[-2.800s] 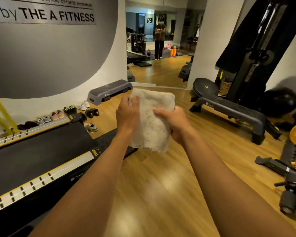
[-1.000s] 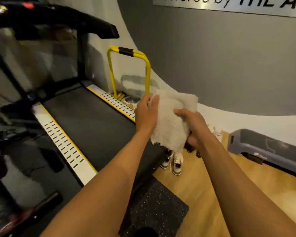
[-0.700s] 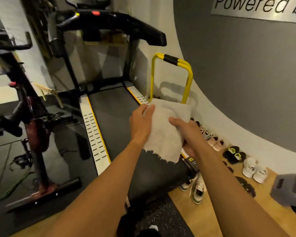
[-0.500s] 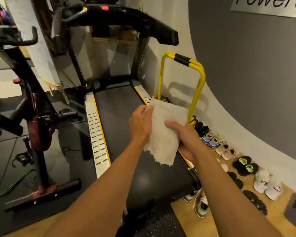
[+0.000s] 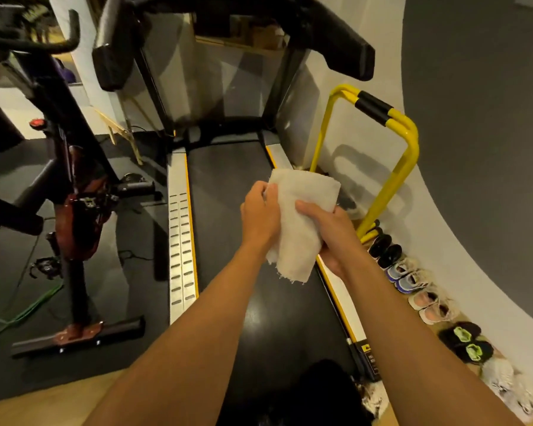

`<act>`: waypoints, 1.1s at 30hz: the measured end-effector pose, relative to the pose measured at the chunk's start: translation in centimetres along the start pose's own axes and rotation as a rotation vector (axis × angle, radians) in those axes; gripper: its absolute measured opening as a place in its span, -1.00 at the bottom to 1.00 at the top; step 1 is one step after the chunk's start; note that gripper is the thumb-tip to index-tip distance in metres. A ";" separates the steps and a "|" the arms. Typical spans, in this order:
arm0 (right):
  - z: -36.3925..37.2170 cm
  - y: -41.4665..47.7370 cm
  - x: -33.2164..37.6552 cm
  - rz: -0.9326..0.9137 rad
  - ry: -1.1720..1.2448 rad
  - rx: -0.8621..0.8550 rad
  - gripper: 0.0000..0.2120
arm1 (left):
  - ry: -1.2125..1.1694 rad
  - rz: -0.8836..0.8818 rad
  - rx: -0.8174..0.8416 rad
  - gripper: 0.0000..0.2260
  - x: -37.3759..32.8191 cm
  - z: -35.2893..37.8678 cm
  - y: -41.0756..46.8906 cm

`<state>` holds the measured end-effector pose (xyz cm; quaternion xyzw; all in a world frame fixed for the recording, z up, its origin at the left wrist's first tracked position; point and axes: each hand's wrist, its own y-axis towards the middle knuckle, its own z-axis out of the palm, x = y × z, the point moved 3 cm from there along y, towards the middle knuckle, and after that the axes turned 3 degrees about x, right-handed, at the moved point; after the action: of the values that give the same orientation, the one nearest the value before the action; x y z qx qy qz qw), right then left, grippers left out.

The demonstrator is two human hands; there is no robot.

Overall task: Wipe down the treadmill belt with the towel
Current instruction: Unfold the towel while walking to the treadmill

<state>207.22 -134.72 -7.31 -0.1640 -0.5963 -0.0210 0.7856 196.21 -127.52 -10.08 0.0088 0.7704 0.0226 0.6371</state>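
Standing at the near end of the long black rubber treadmill belt [image 5: 225, 210], you have a small yellow label [image 5: 366, 348] at its right corner, the print too small to read. Above the belt and clear of it, your left hand [image 5: 260, 219] and right hand [image 5: 330, 232] both grip the folded cream terry towel [image 5: 299, 216], probably squaring it into a flat pad for wiping.

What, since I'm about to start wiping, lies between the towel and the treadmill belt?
Nothing visible. The towel, gripped by the left hand and right hand, hangs over the belt, whose dark surface below shows bare.
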 end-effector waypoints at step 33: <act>15.4 53.1 9.9 0.219 -0.424 0.178 -0.90 | 0.178 -0.351 -0.379 -0.77 1.8 0.7 50.4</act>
<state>207.92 -78.58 -6.69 -0.1588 -0.7257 0.1517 0.6520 195.84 -77.04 -9.65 -0.2463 0.7950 0.0563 0.5515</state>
